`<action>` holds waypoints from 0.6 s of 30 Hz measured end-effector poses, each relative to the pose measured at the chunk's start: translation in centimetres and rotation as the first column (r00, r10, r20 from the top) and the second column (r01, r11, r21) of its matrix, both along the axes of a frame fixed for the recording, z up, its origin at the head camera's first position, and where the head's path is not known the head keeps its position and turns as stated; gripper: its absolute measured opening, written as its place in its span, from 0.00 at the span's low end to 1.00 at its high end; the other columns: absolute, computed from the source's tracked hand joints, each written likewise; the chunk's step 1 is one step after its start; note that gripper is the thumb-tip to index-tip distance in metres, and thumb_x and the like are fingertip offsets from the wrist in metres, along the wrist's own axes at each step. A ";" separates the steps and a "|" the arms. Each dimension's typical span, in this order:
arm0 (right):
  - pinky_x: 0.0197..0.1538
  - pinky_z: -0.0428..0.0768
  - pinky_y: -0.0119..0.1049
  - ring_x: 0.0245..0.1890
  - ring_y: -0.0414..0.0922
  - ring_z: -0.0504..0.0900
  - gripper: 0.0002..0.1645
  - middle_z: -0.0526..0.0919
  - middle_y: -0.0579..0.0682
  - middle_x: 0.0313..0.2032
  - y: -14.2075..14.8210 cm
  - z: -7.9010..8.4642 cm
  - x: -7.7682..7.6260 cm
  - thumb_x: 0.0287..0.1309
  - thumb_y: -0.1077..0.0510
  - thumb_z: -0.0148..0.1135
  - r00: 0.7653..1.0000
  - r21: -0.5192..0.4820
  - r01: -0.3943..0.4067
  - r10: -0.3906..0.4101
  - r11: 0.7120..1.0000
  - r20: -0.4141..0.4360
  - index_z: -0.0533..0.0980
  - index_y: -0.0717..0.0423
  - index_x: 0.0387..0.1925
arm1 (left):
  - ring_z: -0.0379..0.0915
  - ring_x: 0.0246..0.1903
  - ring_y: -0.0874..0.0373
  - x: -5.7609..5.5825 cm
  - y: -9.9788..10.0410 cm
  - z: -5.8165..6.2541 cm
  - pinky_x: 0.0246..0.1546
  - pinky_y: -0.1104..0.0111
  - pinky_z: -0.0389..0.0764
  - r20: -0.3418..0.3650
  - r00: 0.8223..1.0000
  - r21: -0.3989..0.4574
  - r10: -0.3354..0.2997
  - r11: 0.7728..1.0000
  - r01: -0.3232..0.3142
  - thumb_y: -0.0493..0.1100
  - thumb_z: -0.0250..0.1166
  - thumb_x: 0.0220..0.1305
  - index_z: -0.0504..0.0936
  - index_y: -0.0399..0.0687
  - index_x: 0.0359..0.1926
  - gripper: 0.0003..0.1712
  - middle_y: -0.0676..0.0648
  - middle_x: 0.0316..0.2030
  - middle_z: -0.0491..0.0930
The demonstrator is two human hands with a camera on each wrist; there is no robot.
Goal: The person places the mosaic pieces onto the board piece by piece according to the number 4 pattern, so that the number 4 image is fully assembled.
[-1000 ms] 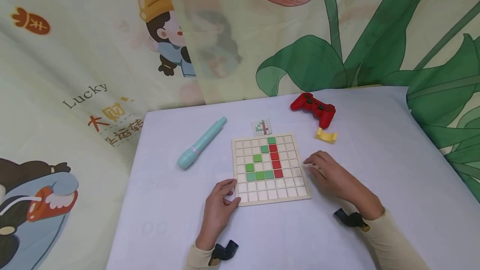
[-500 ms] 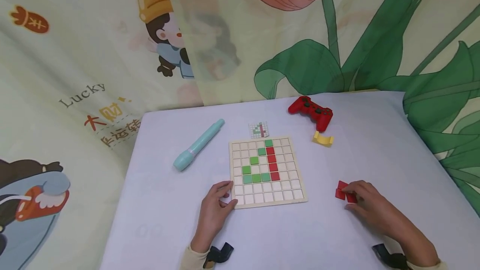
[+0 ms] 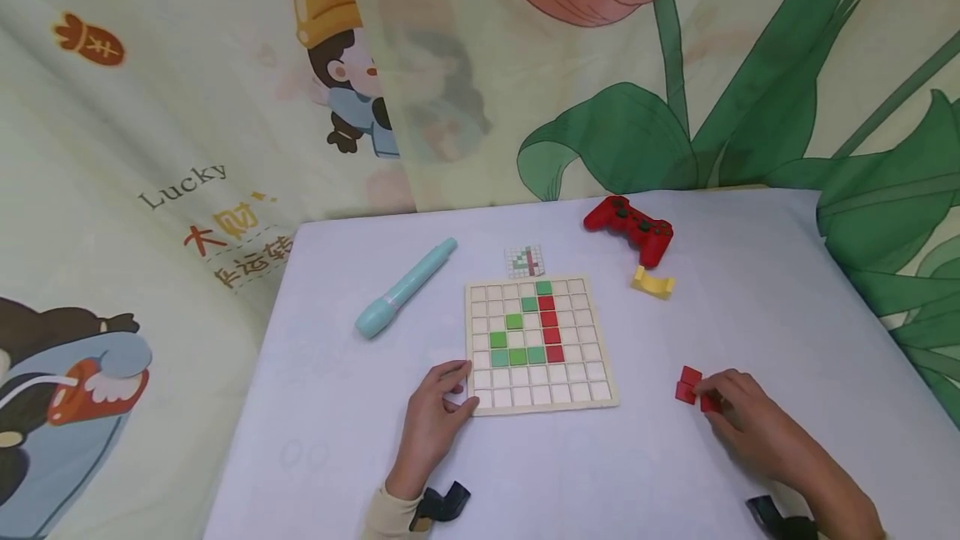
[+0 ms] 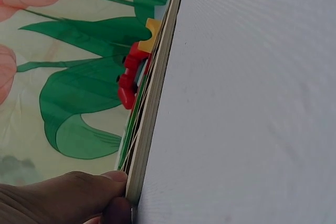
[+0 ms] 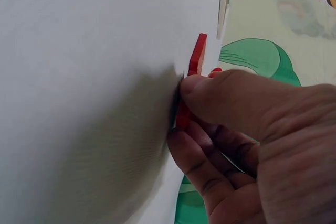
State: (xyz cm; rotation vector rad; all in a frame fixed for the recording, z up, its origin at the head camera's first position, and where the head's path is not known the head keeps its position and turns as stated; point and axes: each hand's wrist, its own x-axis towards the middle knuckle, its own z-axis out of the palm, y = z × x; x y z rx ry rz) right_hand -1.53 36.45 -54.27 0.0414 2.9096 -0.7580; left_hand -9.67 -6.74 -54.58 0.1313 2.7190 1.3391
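A square wooden grid board (image 3: 545, 394) lies flat on the table, its white cells partly filled with several green tiles (image 3: 514, 322) and a red column (image 3: 550, 319). My left hand (image 3: 433, 423) holds the board's near left corner between thumb and fingers; in the left wrist view the board's edge (image 4: 153, 103) runs up from the fingertips. Right of the board, my right hand (image 3: 753, 419) pinches a small red square tile (image 3: 709, 403) close to the table. Beside it lie other red tiles (image 3: 686, 387); in the right wrist view one red tile (image 5: 197, 53) stands just past the thumb.
A small printed pattern card (image 3: 524, 262) lies beyond the board. To its left is a light-blue microphone-shaped stick (image 3: 405, 288). A red game controller (image 3: 628, 230) and a yellow curved block (image 3: 652, 282) lie at the back right. A printed curtain (image 3: 615, 132) hangs behind the table.
My right hand has moved from the board's right edge out to the red tiles and now grips one, drawn slightly apart from the others. My left hand stays at the board's corner.
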 end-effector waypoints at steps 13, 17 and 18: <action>0.40 0.85 0.23 0.46 0.42 0.77 0.25 0.79 0.48 0.48 -3.2 1.3 -2.3 0.49 0.67 0.83 0.977 -0.009 -0.120 0.117 0.993 -0.177 0.85 0.47 0.49 | 0.79 0.44 0.59 -0.2 -0.1 0.0 0.35 0.77 0.83 -0.005 1.000 -0.005 -0.005 1.000 0.005 0.33 0.78 0.60 0.84 0.41 0.66 0.32 0.46 0.64 0.82; 0.41 0.85 0.26 0.46 0.39 0.77 0.22 0.78 0.44 0.48 -5.4 1.7 -3.7 0.53 0.66 0.81 0.952 -0.015 -0.215 0.206 0.977 -0.228 0.85 0.46 0.47 | 0.79 0.45 0.59 -0.1 -0.1 0.0 0.35 0.77 0.83 -0.005 1.000 0.000 -0.004 1.000 0.004 0.33 0.78 0.60 0.84 0.41 0.66 0.32 0.47 0.64 0.82; 0.42 0.86 0.27 0.46 0.37 0.78 0.21 0.78 0.43 0.48 -6.0 1.8 -4.1 0.54 0.66 0.81 0.939 -0.015 -0.247 0.236 0.969 -0.250 0.84 0.45 0.46 | 0.79 0.45 0.59 -0.1 -0.1 0.0 0.35 0.77 0.83 -0.006 1.000 -0.001 -0.003 1.000 0.003 0.33 0.78 0.60 0.84 0.41 0.66 0.32 0.46 0.64 0.82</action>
